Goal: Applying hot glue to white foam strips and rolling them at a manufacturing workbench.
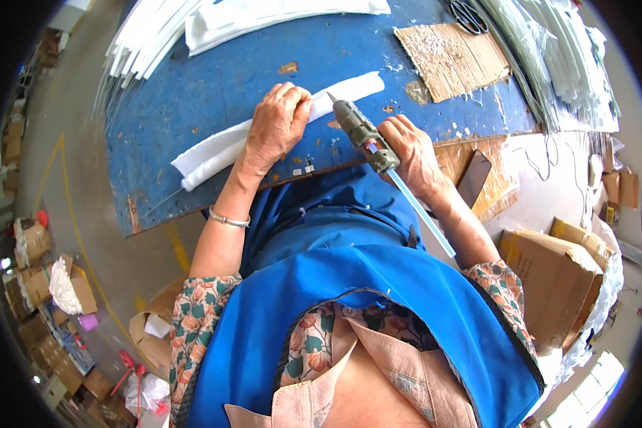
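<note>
A long, narrow strip of folded white cloth (210,155) lies slantwise across the blue tabletop in front of me. My left hand (281,123) is closed over the strip's middle, thumb and fingers pinched together at its edge; the fingertips are partly hidden. In my right hand (412,155) is a dark green glue gun (358,126), gripped by its handle. Its nozzle points up and left, close to the strip just right of my left hand. From the gun's back end a long translucent glue stick (422,214) sticks out toward my right forearm.
White cloth pieces (285,23) and thin white rods (146,43) lie at the table's far left. Far right are ragged cardboard (453,63), black scissors (469,16) and bundled clear strips (571,64). A phone (474,177) rests right of my right hand, and cardboard boxes (549,285) stand below.
</note>
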Demonstrator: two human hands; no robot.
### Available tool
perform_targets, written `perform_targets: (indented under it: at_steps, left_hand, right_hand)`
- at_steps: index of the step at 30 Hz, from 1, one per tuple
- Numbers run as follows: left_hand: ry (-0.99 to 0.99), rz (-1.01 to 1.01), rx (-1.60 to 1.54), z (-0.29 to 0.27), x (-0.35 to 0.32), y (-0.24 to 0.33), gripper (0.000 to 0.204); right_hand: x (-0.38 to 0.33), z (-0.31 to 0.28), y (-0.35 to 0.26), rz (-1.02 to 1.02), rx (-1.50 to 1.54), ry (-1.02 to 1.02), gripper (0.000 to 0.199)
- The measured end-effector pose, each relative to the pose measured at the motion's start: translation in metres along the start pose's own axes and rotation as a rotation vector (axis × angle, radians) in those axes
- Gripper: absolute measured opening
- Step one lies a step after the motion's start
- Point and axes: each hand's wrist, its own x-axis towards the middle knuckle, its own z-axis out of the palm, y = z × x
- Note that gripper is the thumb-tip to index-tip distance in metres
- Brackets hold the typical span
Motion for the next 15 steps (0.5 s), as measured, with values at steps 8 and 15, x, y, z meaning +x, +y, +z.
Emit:
perform_targets:
  at_steps: [8,15]
  left_hand:
    - [0.001,-0.001,-0.005,-0.0002,0.0003,0.001,0.008]
    - [0.004,0.002,0.003,-0.0008,0.0003,0.0016,0.008]
  right_hand:
    - [-0.002,-0.0027,0.0029,0.017,-0.023,0.02,0.018]
    - [-0.0045,-0.002,0.006,0.069,-0.056,0.014,0.018]
